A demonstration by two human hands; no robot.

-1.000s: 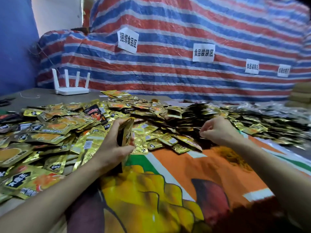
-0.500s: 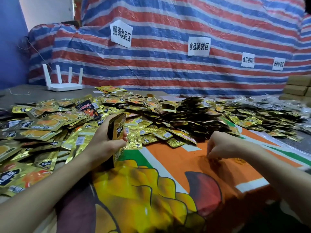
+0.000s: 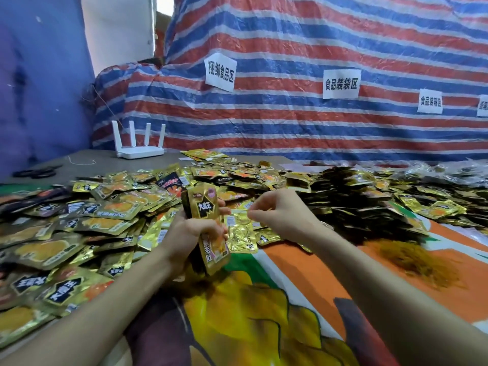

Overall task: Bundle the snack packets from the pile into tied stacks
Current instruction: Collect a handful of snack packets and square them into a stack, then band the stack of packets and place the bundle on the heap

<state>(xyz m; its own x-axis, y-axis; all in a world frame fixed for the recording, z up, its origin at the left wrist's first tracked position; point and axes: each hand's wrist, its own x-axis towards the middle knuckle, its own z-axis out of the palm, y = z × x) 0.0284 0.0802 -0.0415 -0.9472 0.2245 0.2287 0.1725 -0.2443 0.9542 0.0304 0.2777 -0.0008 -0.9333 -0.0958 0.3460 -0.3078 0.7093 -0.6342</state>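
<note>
My left hand [image 3: 188,233] grips an upright stack of gold snack packets [image 3: 204,207] just above the printed cloth. My right hand [image 3: 282,215] hovers close to the right of the stack, its thumb and forefinger pinching something thin that looks like a rubber band, too fine to make out. A wide pile of loose gold packets [image 3: 105,215] covers the table to the left and behind. A heap of bundled stacks [image 3: 343,196] lies to the right of my hands.
A loose heap of orange rubber bands [image 3: 420,260] lies on the colourful printed cloth [image 3: 264,313] at the right. A white router [image 3: 137,151] and black scissors [image 3: 37,171] sit at the back left. A striped tarp [image 3: 290,122] with paper labels rises behind.
My right hand went down to the rubber band heap, then came back left beside the stack. My left hand raised the stack and turned its printed face toward me.
</note>
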